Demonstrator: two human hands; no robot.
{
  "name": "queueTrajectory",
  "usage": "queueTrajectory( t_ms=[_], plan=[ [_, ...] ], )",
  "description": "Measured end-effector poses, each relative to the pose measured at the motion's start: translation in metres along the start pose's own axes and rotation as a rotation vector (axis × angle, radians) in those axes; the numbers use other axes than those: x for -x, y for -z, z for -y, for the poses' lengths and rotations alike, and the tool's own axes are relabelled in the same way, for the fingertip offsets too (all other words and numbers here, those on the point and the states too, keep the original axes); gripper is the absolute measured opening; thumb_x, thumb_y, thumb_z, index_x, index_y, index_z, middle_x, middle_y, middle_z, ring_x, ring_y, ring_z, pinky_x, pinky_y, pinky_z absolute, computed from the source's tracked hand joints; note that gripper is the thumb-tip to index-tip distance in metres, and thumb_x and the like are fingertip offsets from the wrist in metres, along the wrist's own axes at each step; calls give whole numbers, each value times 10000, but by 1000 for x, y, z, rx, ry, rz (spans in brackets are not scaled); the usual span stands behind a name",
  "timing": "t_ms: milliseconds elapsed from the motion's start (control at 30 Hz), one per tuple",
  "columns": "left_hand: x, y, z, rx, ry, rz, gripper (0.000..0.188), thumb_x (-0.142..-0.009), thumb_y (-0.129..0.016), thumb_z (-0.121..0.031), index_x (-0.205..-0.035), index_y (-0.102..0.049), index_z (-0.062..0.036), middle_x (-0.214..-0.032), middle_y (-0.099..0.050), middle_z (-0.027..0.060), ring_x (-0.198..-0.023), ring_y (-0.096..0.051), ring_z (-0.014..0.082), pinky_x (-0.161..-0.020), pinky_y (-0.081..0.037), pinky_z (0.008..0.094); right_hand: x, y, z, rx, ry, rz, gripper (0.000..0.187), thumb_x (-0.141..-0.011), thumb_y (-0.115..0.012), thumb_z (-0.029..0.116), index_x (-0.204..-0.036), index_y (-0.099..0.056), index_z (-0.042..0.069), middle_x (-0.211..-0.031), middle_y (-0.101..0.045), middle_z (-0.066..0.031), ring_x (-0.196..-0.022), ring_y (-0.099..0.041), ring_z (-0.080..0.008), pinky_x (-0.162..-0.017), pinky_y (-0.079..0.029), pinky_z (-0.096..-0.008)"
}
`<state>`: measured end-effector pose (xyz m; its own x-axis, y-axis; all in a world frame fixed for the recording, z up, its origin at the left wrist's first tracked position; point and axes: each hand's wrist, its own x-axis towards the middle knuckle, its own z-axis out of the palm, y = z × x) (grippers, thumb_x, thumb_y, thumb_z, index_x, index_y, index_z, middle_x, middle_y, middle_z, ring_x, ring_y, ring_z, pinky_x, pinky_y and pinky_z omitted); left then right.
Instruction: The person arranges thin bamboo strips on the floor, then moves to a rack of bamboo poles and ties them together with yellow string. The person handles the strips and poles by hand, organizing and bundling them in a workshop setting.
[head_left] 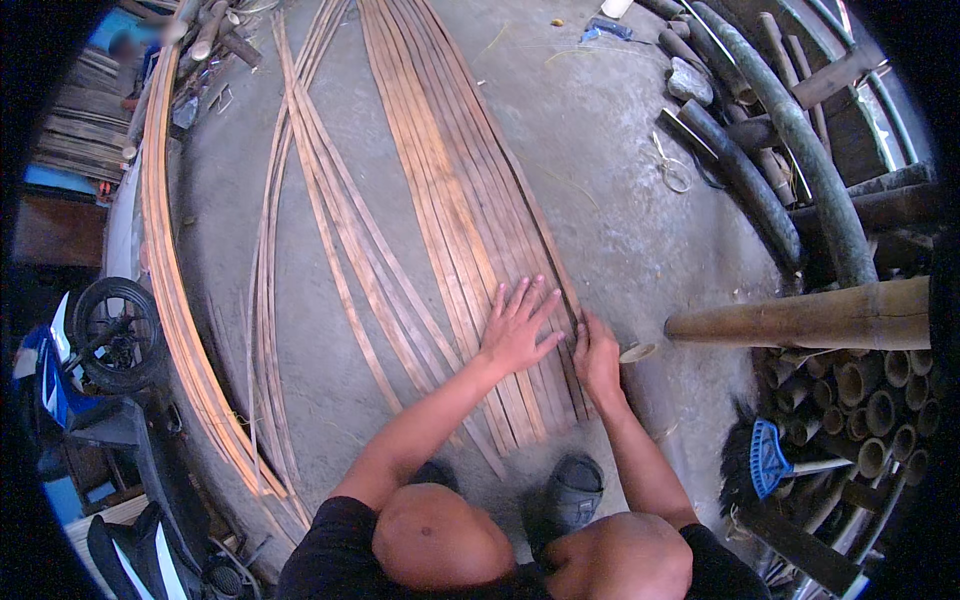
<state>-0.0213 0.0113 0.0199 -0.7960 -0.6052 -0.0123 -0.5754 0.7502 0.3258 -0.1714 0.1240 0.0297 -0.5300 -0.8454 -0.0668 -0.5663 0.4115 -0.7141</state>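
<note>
Long flat bamboo strips (440, 180) lie side by side on the concrete floor, running away from me in a wide row. My left hand (518, 330) rests flat on them near their close end, fingers spread. At the row's right edge, my right hand (597, 362) has its fingers closed around the outermost dark bamboo strip (545, 235). The fingertips there are partly hidden. To the left of the row, several loose bamboo strips (345, 220) fan out and cross one another.
A bundle of strips (160, 240) lies farther left, beside a motorbike wheel (117, 335). On the right are a thick bamboo pole (800, 315), stacked bamboo tubes (860, 385) and a blue broom (768, 458). Dark curved poles (740, 175) lie at the far right. My sandal (577, 490) is close by.
</note>
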Motion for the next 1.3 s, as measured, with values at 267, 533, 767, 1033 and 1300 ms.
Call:
queueTrajectory(
  t_ms=[267, 533, 767, 1033, 1300],
  plan=[
    [-16, 16, 0, 44, 31, -17, 685, -968, -528, -554, -1549, -414, -211, -1480, -471, 155, -1320, -463, 351, -1103, -304, 573, 0, 12, 11, 238, 94, 104, 430, -961, -565, 88, -1387, -574, 26, -965, -581, -295, -886, -618, -473, -795, -528, -521],
    [-40, 11, 26, 42, -12, 160, 586, -1034, -452, -471, -1567, -382, -237, -1457, -467, 154, -1285, -453, 365, -1043, -336, 549, 43, 25, -6, 126, 73, 135, 395, -936, -582, 25, -1325, -528, -22, -1079, -586, -281, -991, -586, -468, -868, -495, -515],
    [-37, -4, 29, -10, -119, -49, 544, -1040, -446, -408, -1525, -440, -162, -1603, -388, 47, -1469, -351, 287, -1174, -235, 592, 77, 28, -28, 75, -8, 97, 248, -940, -587, 17, -1184, -562, -19, -1041, -639, -263, -983, -619, -457, -866, -509, -495],
    [-36, -2, 34, 87, -126, -48, 522, -1045, -440, -362, -1523, -440, -152, -1618, -374, 49, -1482, -347, 273, -1197, -203, 557, 71, 34, -29, 23, -52, 78, 180, -932, -596, 4, -1111, -618, -10, -1013, -670, -246, -959, -654, -427, -842, -528, -471],
    [-38, -1, 35, 33, -138, -4, 463, -1049, -436, -356, -1499, -490, -260, -1623, -359, 37, -1485, -338, 265, -1205, -199, 563, 79, 39, -32, -5, -75, 101, 243, -927, -649, 53, -1163, -627, 0, -1030, -673, -230, -915, -680, -385, -797, -549, -438]
  ],
)
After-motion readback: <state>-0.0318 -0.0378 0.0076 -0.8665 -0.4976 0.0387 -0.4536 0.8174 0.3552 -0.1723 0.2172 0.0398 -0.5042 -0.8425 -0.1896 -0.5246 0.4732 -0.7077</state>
